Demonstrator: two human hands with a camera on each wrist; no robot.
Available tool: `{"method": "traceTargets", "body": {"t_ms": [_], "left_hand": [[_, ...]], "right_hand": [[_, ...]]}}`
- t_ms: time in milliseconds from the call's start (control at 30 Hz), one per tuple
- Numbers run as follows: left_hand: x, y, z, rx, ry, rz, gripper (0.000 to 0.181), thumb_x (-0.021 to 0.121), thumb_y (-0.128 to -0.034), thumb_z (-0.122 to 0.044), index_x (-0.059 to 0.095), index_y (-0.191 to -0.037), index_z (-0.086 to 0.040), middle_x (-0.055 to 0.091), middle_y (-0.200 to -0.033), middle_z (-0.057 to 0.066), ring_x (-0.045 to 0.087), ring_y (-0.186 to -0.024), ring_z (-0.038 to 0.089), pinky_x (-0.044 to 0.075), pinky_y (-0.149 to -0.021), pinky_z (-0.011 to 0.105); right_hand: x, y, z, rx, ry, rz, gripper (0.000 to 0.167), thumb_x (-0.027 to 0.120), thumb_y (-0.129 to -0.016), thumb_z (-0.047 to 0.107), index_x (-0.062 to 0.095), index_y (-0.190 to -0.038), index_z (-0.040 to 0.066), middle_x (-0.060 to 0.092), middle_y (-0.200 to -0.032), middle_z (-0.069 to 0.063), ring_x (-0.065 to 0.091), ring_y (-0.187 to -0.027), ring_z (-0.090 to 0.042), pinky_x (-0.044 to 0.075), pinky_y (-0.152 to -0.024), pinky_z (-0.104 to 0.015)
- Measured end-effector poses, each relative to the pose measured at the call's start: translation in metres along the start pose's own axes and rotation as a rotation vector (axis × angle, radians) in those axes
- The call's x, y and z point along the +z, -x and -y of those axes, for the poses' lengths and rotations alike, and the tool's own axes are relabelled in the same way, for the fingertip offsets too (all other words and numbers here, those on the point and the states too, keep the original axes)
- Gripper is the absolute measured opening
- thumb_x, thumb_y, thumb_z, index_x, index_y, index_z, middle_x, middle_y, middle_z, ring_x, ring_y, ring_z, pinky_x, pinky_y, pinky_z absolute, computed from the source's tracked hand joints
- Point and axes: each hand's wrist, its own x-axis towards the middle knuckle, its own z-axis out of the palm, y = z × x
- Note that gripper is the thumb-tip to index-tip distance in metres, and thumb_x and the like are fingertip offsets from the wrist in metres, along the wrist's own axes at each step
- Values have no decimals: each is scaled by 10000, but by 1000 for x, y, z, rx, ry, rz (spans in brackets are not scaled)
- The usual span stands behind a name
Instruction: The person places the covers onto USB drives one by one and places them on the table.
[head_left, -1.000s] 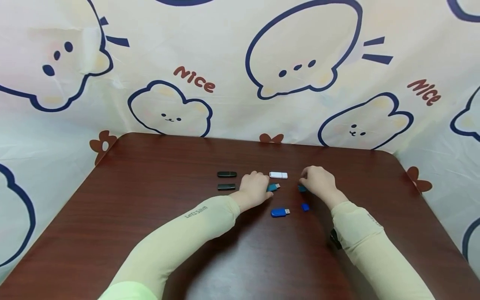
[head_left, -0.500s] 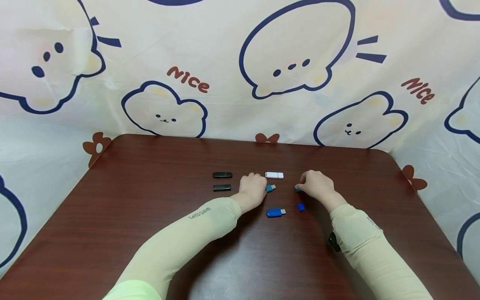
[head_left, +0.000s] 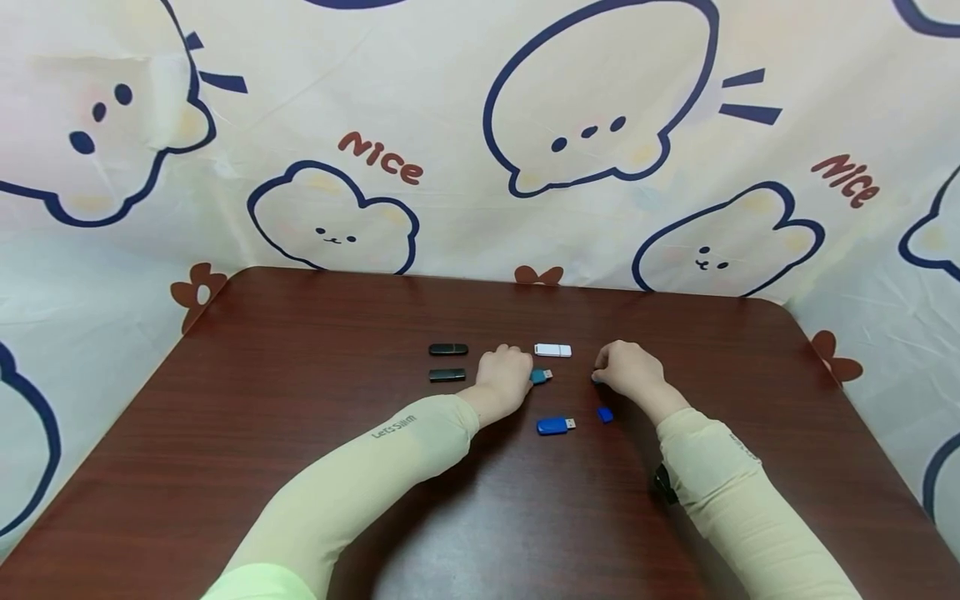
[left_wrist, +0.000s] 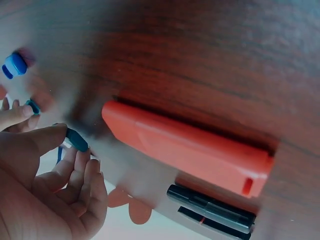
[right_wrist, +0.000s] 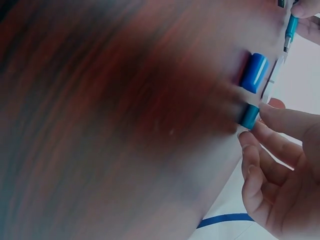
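Note:
Just left of the table's middle, my left hand (head_left: 504,382) pinches a teal USB stick (head_left: 540,377), its metal plug pointing right. Thumb and fingertips hold the stick's body (left_wrist: 76,140) in the left wrist view. To the right, my right hand (head_left: 632,375) pinches a small teal cap (right_wrist: 249,116) between thumb and fingers; the head view mostly hides that cap. Stick and cap are apart. Nearer the front lie a blue USB stick (head_left: 553,426), plug bare, and a blue cap (head_left: 605,414).
A white USB stick (head_left: 552,350) lies behind the hands. Two black USB sticks, one (head_left: 448,349) behind the other (head_left: 447,375), lie left of the left hand. The left wrist view shows a red stick (left_wrist: 185,145), hidden in the head view. A patterned cloth (head_left: 465,217) hangs behind the table.
My right hand has closed its fingertips over the teal cap, which is now nearly hidden in the head view. The left hand keeps its hold, its thumb drawn in.

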Motion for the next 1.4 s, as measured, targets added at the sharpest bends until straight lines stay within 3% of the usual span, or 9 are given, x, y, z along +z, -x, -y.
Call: {"method": "traceTargets", "body": {"t_ms": [967, 1200, 1400], "left_hand": [[-6, 14, 6, 40, 57, -65, 208, 633, -889, -292, 660, -1023, -135, 667, -982, 14, 590, -920, 171, 506, -766, 310], [-6, 15, 6, 50, 70, -78, 212, 634, -887, -304, 657, -1010, -133, 670, -953, 16, 590, -890, 163, 507, -742, 302], [-9, 17, 6, 68, 86, -92, 225, 634, -887, -304, 660, -1022, -126, 669, -943, 13, 592, -887, 160, 511, -737, 300]], "right_hand": [[5, 2, 4, 21, -69, -10, 81, 669, -831, 124, 624, -835, 56, 624, -834, -83, 551, -718, -196, 421, -598, -313], [1, 4, 1, -2, -237, -34, 132, 679, -833, 133, 635, -866, 13, 626, -853, -108, 552, -738, -203, 449, -633, -304], [-5, 8, 2, 25, -467, 51, 185, 630, -879, 113, 651, -991, -34, 648, -899, -143, 611, -746, -171, 536, -684, -300]]}}
